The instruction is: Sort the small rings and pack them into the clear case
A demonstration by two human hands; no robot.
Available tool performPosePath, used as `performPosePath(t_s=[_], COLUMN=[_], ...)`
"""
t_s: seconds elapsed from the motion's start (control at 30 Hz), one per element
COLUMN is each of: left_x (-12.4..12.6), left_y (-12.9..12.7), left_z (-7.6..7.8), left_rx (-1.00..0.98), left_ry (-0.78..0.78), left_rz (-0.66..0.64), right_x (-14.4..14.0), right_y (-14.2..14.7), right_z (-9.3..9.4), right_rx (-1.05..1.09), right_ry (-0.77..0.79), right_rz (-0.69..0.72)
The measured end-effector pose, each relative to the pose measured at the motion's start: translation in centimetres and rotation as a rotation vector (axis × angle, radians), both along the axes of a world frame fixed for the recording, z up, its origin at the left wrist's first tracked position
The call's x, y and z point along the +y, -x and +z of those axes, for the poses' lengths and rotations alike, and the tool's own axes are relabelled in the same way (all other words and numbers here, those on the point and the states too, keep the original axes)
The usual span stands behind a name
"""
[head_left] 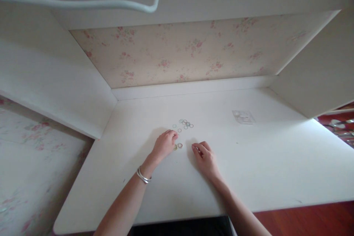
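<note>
Several small thin rings [186, 123] lie in a loose cluster on the white desk, with a single ring [179, 130] a little nearer. My left hand [165, 143] rests just in front of these, its fingers bent and pressed together at the tips; what they hold, if anything, I cannot make out. Beside its fingers lie a pinkish ring [180, 145] and a yellowish ring [175, 147], the latter partly hidden. To the right of them is my right hand [205, 158], close to the desk, fingers curled in a pinch. Whether something small is in it does not show.
A small clear plastic packet [243, 117] lies at the right rear of the white desk [138, 118]. White side panels [55, 59] and a floral-papered back wall [177, 53] enclose the desk. A white cable [83, 4] hangs across the top left.
</note>
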State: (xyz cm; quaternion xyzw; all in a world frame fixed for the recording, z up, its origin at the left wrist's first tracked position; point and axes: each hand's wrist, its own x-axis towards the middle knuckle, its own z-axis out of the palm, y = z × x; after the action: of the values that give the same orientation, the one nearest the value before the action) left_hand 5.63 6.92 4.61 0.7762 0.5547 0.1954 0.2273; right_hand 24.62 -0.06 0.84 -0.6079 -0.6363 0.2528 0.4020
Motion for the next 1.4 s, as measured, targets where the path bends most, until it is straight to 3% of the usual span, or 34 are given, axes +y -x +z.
performPosePath(t_s=[0.3, 0.5, 0.63, 0.8, 0.9, 1.03, 1.23, 1.4], left_x=[-3.6, -4.0, -3.9, -3.5, -3.4, -3.6, -3.5, -3.5], left_y=[-0.6, -1.0, -0.8, 1.4, 3.4, 5.0, 5.4, 5.6], left_z=[0.2, -0.2, 0.2, -0.2, -1.2, -2.2, -2.7, -3.1], left_rx=[0.099, 0.160, 0.054, -0.225, -0.277, -0.338, -0.422, -0.415], left_ry=[0.002, 0.006, 0.002, -0.040, 0.005, 0.081, 0.102, 0.102], left_rz=[-0.067, -0.081, -0.069, 0.105, 0.263, 0.370, 0.385, 0.357], right_x=[0.0, 0.0, 0.0, 0.1, 0.9, 3.2, 7.4, 8.6], right_y=[0.0, 0.0, 0.0, 0.1, 0.6, 1.5, 2.5, 2.8], right_z=[0.1, 0.3, 0.1, 0.0, 0.4, 1.0, 1.2, 1.2], right_rx=[-0.013, -0.021, -0.006, -0.024, -0.074, -0.178, -0.451, -0.488], right_ry=[-0.007, -0.013, -0.012, 0.021, 0.029, -0.001, 0.006, 0.027], right_rz=[-0.008, -0.001, -0.006, -0.033, 0.004, 0.095, 0.190, 0.247])
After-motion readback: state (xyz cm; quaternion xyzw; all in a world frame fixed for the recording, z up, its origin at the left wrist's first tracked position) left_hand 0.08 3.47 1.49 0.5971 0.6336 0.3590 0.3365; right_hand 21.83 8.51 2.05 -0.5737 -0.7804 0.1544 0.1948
